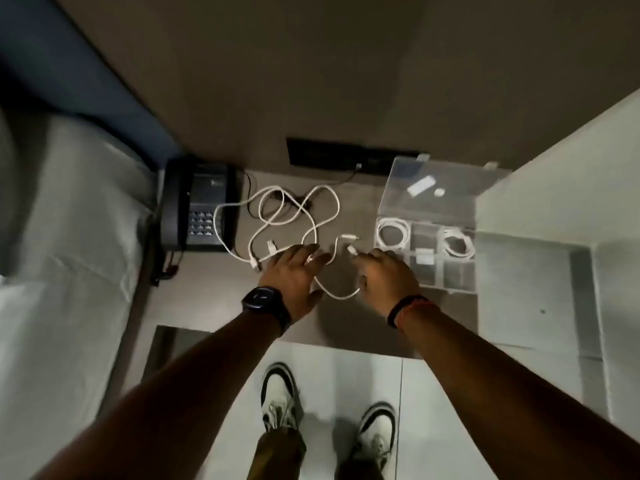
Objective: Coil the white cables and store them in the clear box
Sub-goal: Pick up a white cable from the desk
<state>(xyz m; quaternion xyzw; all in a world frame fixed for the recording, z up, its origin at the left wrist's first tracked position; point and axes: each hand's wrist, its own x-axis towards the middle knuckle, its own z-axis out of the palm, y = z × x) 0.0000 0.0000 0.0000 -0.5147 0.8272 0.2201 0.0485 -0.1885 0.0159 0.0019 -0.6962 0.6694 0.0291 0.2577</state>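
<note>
Looks like hotel room or bedroom. Bed with pale sheet at left, dark blue headboard above it. Low bedside surface just beside bed, set against plain brownish wall. Black corded desk telephone with keypad at surface's left end, typical of guest room. Black socket panel on wall above surface, dark lead plugged in. Glossy pale tiled floor below. Dim indoor light.
</note>
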